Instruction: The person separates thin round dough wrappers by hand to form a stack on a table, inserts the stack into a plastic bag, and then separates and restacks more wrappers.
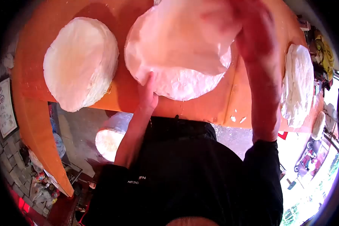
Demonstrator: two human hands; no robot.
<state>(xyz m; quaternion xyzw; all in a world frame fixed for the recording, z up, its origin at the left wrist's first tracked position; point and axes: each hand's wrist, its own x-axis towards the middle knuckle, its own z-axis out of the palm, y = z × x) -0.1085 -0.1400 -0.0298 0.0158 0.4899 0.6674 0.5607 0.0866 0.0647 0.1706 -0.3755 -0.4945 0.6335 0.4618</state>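
Observation:
A stack of thin, round, pale flatbreads [188,84] lies on the orange table in front of me. Its top sheet [169,45] is partly raised and bends over, baring the sheets below along the near edge. My left hand [148,94] is at the near left edge, thumb up against the sheet and the other fingers mostly hidden; it seems to grip the rim. My right hand [229,19] is over the far right part of the top sheet, smeared by motion, so its fingers cannot be made out.
Another flatbread stack [81,64] is on the left of the orange table [120,101], and a third [298,86] on the right. White crumbs [233,118] lie near the front edge. Below the table stands a pale round-topped bundle [111,137]. A framed sheet [5,107] is at far left.

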